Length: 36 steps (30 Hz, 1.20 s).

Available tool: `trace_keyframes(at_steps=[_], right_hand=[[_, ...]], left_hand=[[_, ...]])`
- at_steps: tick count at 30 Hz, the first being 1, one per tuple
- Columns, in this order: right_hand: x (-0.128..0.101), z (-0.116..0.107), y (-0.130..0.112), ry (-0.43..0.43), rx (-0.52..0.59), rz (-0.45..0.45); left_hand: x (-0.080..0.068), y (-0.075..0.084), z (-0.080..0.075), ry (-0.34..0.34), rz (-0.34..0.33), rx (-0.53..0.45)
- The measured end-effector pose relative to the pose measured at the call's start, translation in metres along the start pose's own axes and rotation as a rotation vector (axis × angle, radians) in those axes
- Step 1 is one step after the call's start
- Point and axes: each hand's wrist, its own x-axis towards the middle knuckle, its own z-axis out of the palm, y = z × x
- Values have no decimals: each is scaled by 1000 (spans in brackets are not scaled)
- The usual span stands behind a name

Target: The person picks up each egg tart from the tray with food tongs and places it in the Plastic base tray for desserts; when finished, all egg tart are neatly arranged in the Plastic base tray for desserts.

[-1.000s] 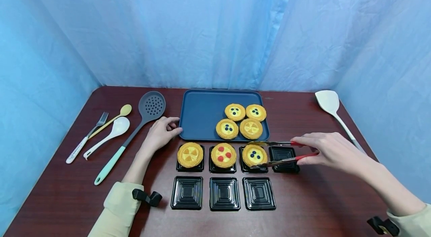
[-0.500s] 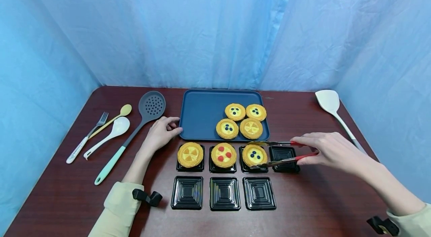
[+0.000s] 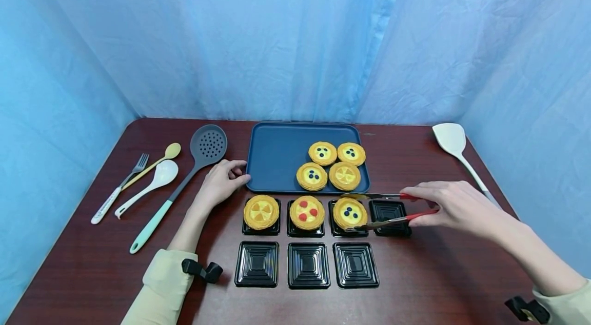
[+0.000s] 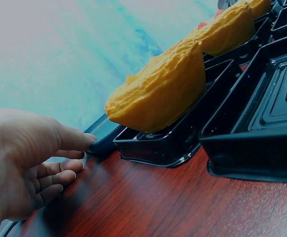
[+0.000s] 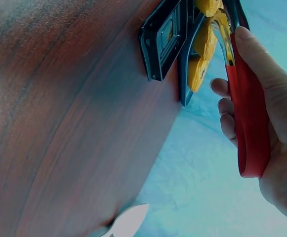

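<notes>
My right hand [image 3: 443,207] grips red-handled metal tongs [image 3: 390,221] by the handles. The tongs' two arms lie on either side of a blueberry egg tart [image 3: 349,212], which sits in the third black square tray of the upper row. In the right wrist view the red handle [image 5: 249,113] runs along my palm, thumb on top. My left hand [image 3: 220,181] rests at the left edge of the blue baking tray [image 3: 272,161], thumb and forefinger tips at its rim. In the left wrist view the thumb is stretched to the rim, and the other fingers bend loosely.
More tarts [image 3: 311,177] lie on the blue tray's right half. An orange-topped tart [image 3: 261,212] and a strawberry tart [image 3: 307,212] sit in black trays. Black trays [image 3: 308,265] form a front row. A skimmer [image 3: 208,145], ladle [image 3: 164,173], yellow spoon [image 3: 172,150] and fork [image 3: 140,163] lie left; a white spatula [image 3: 450,139] right.
</notes>
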Motion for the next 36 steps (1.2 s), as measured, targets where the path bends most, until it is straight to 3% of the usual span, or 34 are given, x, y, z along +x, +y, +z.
trace_keyframes(at_steps=[12, 22, 29, 36], right_hand=[[3, -16, 5, 45, 17, 39], [18, -36, 17, 89, 50, 174], [31, -31, 24, 12, 112, 304], [40, -20, 25, -39, 184, 356]], left_hand=[[0, 1, -1, 1, -5, 10], [1, 0, -1, 2, -8, 7], [1, -1, 0, 5, -4, 9], [2, -2, 2, 0, 0, 13]])
